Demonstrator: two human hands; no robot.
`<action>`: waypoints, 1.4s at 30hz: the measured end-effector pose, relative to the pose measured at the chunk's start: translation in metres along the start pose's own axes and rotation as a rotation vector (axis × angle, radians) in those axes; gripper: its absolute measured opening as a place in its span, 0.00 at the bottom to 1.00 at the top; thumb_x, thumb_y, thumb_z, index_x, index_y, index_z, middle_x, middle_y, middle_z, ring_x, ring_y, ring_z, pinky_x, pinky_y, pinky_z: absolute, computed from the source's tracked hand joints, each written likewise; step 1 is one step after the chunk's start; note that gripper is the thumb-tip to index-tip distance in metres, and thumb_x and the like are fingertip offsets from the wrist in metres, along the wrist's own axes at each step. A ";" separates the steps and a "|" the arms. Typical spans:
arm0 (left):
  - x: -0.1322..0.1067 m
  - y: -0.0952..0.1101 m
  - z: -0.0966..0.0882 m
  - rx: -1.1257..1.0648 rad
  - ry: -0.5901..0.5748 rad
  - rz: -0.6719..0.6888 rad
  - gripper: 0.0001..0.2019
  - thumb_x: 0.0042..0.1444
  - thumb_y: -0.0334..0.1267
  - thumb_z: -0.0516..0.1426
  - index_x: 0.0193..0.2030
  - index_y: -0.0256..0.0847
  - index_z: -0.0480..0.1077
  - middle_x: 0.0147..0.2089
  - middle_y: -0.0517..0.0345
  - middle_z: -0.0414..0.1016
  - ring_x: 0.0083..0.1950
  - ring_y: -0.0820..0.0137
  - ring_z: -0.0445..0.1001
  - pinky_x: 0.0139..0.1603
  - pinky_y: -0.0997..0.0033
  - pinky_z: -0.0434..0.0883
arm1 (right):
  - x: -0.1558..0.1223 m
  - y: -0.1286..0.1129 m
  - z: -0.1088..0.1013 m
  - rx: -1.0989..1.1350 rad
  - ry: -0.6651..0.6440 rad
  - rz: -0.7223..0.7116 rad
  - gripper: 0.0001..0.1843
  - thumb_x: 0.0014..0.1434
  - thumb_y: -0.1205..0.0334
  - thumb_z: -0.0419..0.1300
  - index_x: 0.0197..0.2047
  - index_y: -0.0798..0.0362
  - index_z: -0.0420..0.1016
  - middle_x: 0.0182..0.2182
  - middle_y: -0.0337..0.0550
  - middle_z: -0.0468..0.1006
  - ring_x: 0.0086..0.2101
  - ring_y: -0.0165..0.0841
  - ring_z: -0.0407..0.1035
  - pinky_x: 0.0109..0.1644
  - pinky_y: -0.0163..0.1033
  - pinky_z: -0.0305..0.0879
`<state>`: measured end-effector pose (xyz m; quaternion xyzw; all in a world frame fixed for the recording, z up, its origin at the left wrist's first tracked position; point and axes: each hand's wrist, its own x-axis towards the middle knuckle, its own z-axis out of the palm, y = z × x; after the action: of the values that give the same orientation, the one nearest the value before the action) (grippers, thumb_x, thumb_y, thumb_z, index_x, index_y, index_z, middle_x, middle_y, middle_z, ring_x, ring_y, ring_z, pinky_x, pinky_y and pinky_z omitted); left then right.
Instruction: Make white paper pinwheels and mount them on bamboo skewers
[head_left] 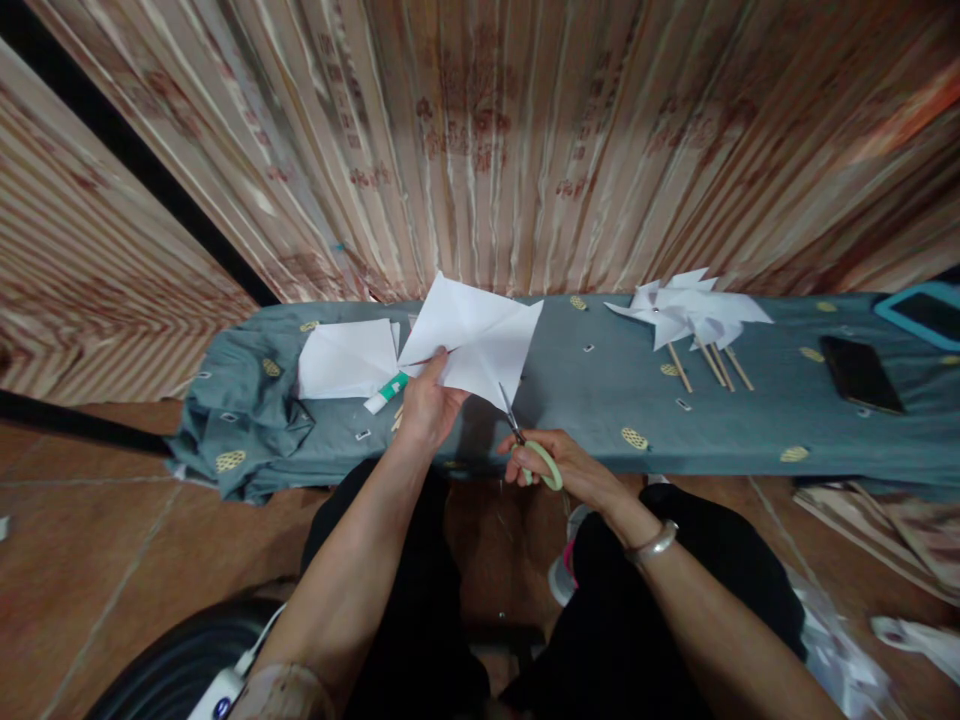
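Pinching a white square paper sheet (480,322) above the grey-green cloth-covered counter (585,400): left hand (429,405), thumb on top. Right hand (574,462): fingers closed around light-green-handled metal scissors (519,436), blades at the sheet's near corner. White paper stack (349,355), left.

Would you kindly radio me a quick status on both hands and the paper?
Left hand gripping white paper. Right hand holding green-handled scissors, blades at the paper's near corner. Nothing visible blocking the blades.
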<state>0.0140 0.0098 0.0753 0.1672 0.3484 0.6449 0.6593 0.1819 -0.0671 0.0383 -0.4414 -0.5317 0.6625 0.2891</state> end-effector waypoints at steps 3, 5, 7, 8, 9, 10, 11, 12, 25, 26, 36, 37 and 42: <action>0.000 0.000 0.000 0.008 0.000 0.000 0.09 0.57 0.29 0.55 0.44 0.35 0.73 0.44 0.50 0.81 0.49 0.63 0.78 0.53 0.63 0.75 | 0.000 -0.001 0.000 -0.009 -0.007 0.007 0.30 0.50 0.34 0.62 0.37 0.55 0.73 0.27 0.40 0.76 0.26 0.27 0.66 0.31 0.33 0.62; 0.000 0.001 0.000 0.012 0.005 0.002 0.09 0.56 0.29 0.56 0.43 0.35 0.73 0.44 0.50 0.81 0.51 0.62 0.78 0.54 0.62 0.74 | 0.000 -0.001 0.000 -0.003 -0.006 0.006 0.29 0.50 0.34 0.62 0.37 0.55 0.73 0.27 0.41 0.76 0.26 0.27 0.66 0.31 0.33 0.62; 0.000 0.001 0.000 0.016 0.013 -0.003 0.08 0.57 0.29 0.55 0.41 0.36 0.74 0.44 0.49 0.81 0.53 0.61 0.77 0.55 0.62 0.74 | 0.000 -0.001 -0.001 0.006 -0.005 0.001 0.29 0.50 0.35 0.62 0.37 0.56 0.73 0.27 0.41 0.76 0.26 0.26 0.66 0.31 0.33 0.63; 0.000 0.001 0.000 0.017 0.017 -0.005 0.08 0.57 0.29 0.55 0.41 0.36 0.74 0.44 0.49 0.81 0.54 0.60 0.76 0.55 0.62 0.74 | 0.000 -0.001 -0.001 0.008 -0.005 -0.001 0.29 0.50 0.35 0.62 0.37 0.56 0.73 0.27 0.41 0.76 0.26 0.26 0.66 0.31 0.33 0.63; 0.000 0.001 0.000 0.017 0.019 -0.007 0.08 0.57 0.29 0.55 0.41 0.36 0.74 0.44 0.49 0.81 0.54 0.60 0.76 0.56 0.61 0.74 | 0.000 -0.001 -0.001 0.008 -0.005 -0.004 0.29 0.50 0.35 0.62 0.37 0.56 0.74 0.27 0.41 0.76 0.26 0.27 0.66 0.31 0.33 0.63; -0.001 0.001 0.000 0.017 0.013 -0.007 0.08 0.56 0.29 0.55 0.42 0.36 0.74 0.45 0.49 0.81 0.55 0.60 0.76 0.56 0.60 0.74 | 0.000 0.000 -0.001 0.006 -0.005 -0.005 0.29 0.50 0.35 0.62 0.37 0.56 0.74 0.27 0.41 0.76 0.26 0.27 0.66 0.31 0.33 0.63; -0.001 0.001 0.000 0.018 0.007 -0.007 0.09 0.56 0.29 0.55 0.42 0.36 0.73 0.45 0.49 0.81 0.55 0.60 0.76 0.56 0.60 0.73 | 0.000 0.000 -0.001 0.003 -0.003 -0.004 0.29 0.50 0.35 0.62 0.37 0.56 0.74 0.27 0.41 0.76 0.26 0.27 0.66 0.31 0.33 0.63; -0.001 0.001 0.000 0.019 0.000 -0.005 0.09 0.56 0.29 0.56 0.43 0.35 0.73 0.46 0.49 0.81 0.55 0.60 0.76 0.56 0.60 0.73 | 0.001 0.000 -0.001 -0.001 -0.001 -0.004 0.29 0.50 0.35 0.62 0.37 0.56 0.74 0.27 0.41 0.76 0.26 0.27 0.66 0.31 0.33 0.63; -0.003 0.000 0.000 0.048 -0.006 0.003 0.13 0.51 0.31 0.60 0.45 0.36 0.73 0.50 0.45 0.79 0.55 0.58 0.75 0.56 0.59 0.73 | 0.000 0.000 0.000 0.004 0.009 -0.002 0.28 0.49 0.35 0.64 0.35 0.56 0.74 0.25 0.39 0.75 0.25 0.25 0.65 0.28 0.32 0.61; -0.002 0.000 -0.001 0.050 -0.002 -0.001 0.12 0.51 0.31 0.60 0.44 0.36 0.73 0.49 0.46 0.79 0.56 0.58 0.75 0.56 0.60 0.73 | 0.000 0.000 -0.001 0.003 0.008 -0.003 0.28 0.49 0.36 0.64 0.35 0.56 0.75 0.25 0.39 0.75 0.25 0.25 0.65 0.28 0.31 0.61; -0.001 0.001 -0.002 0.031 -0.019 0.007 0.11 0.55 0.29 0.57 0.44 0.35 0.73 0.46 0.48 0.80 0.52 0.61 0.77 0.54 0.61 0.74 | 0.001 0.001 0.001 0.036 0.035 0.007 0.26 0.48 0.39 0.67 0.33 0.56 0.75 0.22 0.37 0.74 0.23 0.24 0.65 0.28 0.31 0.62; -0.001 0.001 -0.002 0.030 -0.015 0.006 0.10 0.55 0.29 0.56 0.44 0.35 0.73 0.45 0.48 0.80 0.51 0.61 0.77 0.54 0.61 0.74 | 0.001 0.001 0.002 0.041 0.039 0.009 0.26 0.47 0.39 0.67 0.33 0.56 0.75 0.22 0.36 0.73 0.23 0.24 0.65 0.28 0.31 0.62; -0.001 0.001 -0.003 0.027 -0.009 0.006 0.11 0.55 0.29 0.56 0.45 0.36 0.73 0.44 0.50 0.81 0.51 0.61 0.77 0.53 0.61 0.75 | 0.002 0.003 0.001 0.072 0.050 0.016 0.24 0.45 0.42 0.70 0.33 0.55 0.75 0.21 0.35 0.74 0.22 0.24 0.65 0.27 0.31 0.62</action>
<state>0.0111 0.0088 0.0745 0.1803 0.3536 0.6412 0.6568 0.1798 -0.0666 0.0347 -0.4514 -0.4967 0.6721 0.3127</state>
